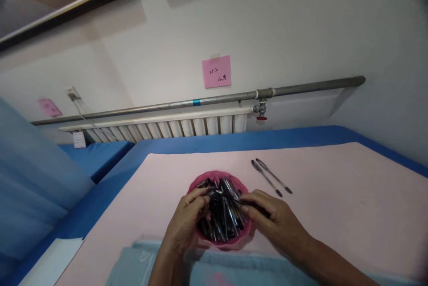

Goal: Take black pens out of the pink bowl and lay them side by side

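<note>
A pink basket (249,231) full of pens stands on the pink sheet, close in front of me. Above it, a dark pen (230,197) is held between both hands. My right hand (272,214) grips the pen's right part with thumb and fingers. At its left end, the fingers of my left hand (190,212) are pinched together over the basket's left side. Two pens (267,178) with clear barrels and dark ends lie side by side on the sheet, beyond my right hand.
The pink sheet (334,206) covers a blue padded bed (284,136). Behind it are a radiator (187,126), a pipe (307,88) and a red valve (261,119). Light blue cloth (247,270) lies at the near edge. A blue curtain (30,188) hangs left, near white paper (50,261).
</note>
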Tool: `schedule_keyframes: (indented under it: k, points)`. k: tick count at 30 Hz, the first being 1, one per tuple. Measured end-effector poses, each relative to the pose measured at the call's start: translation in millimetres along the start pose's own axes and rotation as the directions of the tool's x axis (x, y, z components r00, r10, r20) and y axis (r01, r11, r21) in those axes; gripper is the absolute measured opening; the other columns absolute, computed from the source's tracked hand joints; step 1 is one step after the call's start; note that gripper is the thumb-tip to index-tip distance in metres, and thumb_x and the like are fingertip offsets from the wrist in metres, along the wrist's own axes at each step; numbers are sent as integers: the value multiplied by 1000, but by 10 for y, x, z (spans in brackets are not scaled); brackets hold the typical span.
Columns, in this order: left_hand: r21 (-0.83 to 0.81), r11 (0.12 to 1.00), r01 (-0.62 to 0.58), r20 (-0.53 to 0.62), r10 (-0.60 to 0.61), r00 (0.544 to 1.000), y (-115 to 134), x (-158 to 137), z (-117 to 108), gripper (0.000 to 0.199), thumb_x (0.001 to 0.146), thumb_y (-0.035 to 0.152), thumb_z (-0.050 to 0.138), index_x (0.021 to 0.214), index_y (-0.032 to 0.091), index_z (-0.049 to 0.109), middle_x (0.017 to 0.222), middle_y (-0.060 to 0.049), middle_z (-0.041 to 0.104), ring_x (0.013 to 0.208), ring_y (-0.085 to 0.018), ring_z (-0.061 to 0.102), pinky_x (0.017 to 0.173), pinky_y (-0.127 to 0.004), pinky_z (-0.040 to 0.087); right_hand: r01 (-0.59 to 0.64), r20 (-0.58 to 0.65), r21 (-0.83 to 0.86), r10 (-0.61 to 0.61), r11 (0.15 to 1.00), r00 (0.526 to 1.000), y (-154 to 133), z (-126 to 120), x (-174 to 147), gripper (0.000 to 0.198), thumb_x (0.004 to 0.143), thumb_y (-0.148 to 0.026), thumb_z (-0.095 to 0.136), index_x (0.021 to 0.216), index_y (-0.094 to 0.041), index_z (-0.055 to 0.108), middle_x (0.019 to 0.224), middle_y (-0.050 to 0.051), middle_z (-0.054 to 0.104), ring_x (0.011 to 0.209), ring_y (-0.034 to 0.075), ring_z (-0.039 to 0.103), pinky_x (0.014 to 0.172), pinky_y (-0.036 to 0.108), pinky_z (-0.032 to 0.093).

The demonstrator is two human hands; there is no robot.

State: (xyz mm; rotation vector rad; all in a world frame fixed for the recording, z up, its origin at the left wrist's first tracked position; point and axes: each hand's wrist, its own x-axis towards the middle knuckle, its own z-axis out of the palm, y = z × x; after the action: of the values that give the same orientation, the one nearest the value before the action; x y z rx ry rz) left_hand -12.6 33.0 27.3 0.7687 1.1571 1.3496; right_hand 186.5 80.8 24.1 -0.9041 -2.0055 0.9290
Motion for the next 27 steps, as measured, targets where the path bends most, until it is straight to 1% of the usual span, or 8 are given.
schedule_keyframes:
  k: [3, 7, 13, 16, 19, 22, 24, 27]
  points:
    - [56, 998, -6, 7, 5, 1000, 15, -13, -25, 29, 71, 21, 60, 97, 13, 68, 53, 4, 50, 49, -6, 43, 51, -20, 32, 52, 43, -58, -50, 997, 998, 5, -24, 4, 17, 83, -24, 52, 90, -22, 68, 78, 3, 65, 71, 16, 61, 66, 27, 49]
    - [104, 995, 10, 23, -12, 1000, 20, -16, -51, 27, 69, 21, 62, 94, 13, 68, 60, 1, 57, 51, -7, 47, 52, -21, 35, 116, 125, -112, -102, 987, 987, -18, -61, 13, 19, 85, -24, 50, 91, -23, 67, 76, 3, 63, 70, 16, 59, 64, 27, 47]
    - [-48, 999, 1, -30, -3, 1000, 6, -3, 29, 22, 58, 22, 73, 75, 14, 61, 65, 2, 58, 50, -7, 50, 52, -22, 42, 115, 158, -105, -97, 988, 983, -69, -57, -5, 19, 86, -24, 47, 90, -21, 66, 76, 3, 61, 71, 16, 58, 65, 28, 47]
    - [-56, 998, 27, -19, -28, 999, -20, -12, 96, 23, 57, 23, 75, 72, 14, 60, 59, 3, 56, 47, -7, 49, 49, -21, 41, 85, 141, -57, -76, 995, 987, -101, -17, -29, 20, 85, -23, 45, 91, -20, 64, 80, 5, 63, 74, 17, 59, 68, 30, 47]
    - [-30, 998, 52, 25, -51, 998, -64, -21, 152, 24, 57, 24, 76, 70, 14, 58, 54, 4, 54, 44, -7, 46, 45, -21, 40, 1, 132, 8, -2, 1000, 991, -124, 38, -49, 18, 82, -23, 46, 89, -20, 63, 80, 4, 63, 73, 17, 58, 67, 30, 47]
    - [-49, 997, 64, 41, -62, 997, -94, -15, 177, 26, 57, 26, 76, 73, 14, 60, 61, 3, 57, 49, -8, 50, 47, -21, 41, -156, 121, 129, 141, 979, 983, -118, 67, -48, 13, 78, -25, 49, 84, -20, 61, 69, 0, 59, 64, 15, 54, 58, 26, 44]
    - [-75, 996, 58, 5, -58, 998, -92, -1, 166, 30, 59, 28, 76, 81, 14, 62, 70, 1, 61, 54, -8, 53, 50, -21, 43, -277, 107, 281, 257, 919, 961, -100, 54, -29, 14, 77, -27, 49, 83, -21, 59, 62, -2, 53, 55, 13, 50, 48, 23, 37]
    - [-94, 995, 37, -84, -45, 995, -70, 19, 121, 33, 62, 33, 75, 87, 15, 63, 75, -1, 63, 56, -8, 54, 51, -21, 45, -403, 102, 509, 412, 760, 905, -53, -13, 21, 18, 76, -30, 46, 86, -19, 57, 55, -5, 46, 42, 9, 40, 37, 20, 27]
